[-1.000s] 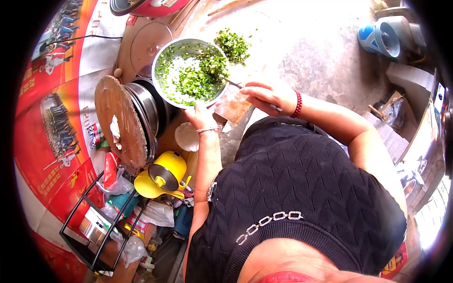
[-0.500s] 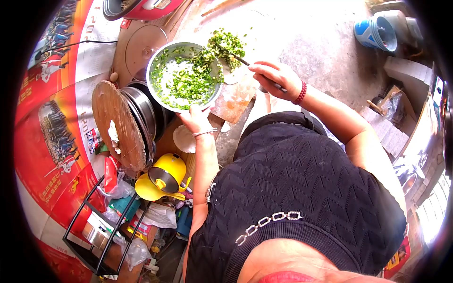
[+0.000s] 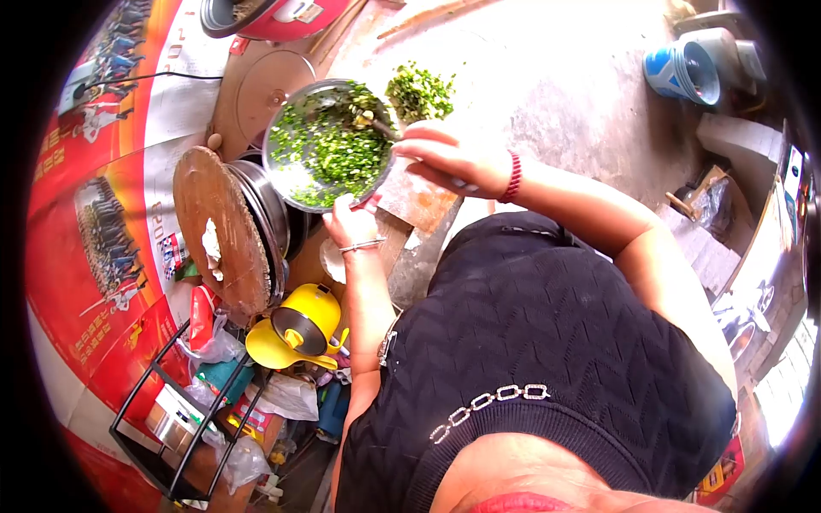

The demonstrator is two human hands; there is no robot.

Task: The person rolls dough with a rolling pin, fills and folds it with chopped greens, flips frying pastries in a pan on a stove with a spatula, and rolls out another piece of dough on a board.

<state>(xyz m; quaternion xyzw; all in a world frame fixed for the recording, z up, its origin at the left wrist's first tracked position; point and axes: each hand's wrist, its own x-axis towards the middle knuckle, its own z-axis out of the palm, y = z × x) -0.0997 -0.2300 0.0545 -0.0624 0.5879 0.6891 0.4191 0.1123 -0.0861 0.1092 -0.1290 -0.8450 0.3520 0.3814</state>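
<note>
A round metal bowl holds finely chopped greens with paler bits among them. My left hand grips its near rim, fingers closed. My right hand is closed around a thin-handled utensil that reaches over the bowl's right rim. Its head is among the greens, so I cannot tell its exact kind. A separate pile of chopped greens lies on the pale surface just beyond the bowl, to the right.
Left of the bowl, a round wooden board leans against stacked metal pans. A clear lid and a red pot are behind. Nearer are a yellow pot and a black rack. Blue-white buckets stand far right.
My right hand has moved left, bringing the utensil from the loose pile of greens into the bowl. The greens in the bowl look stirred about, and my left hand still holds the rim.
</note>
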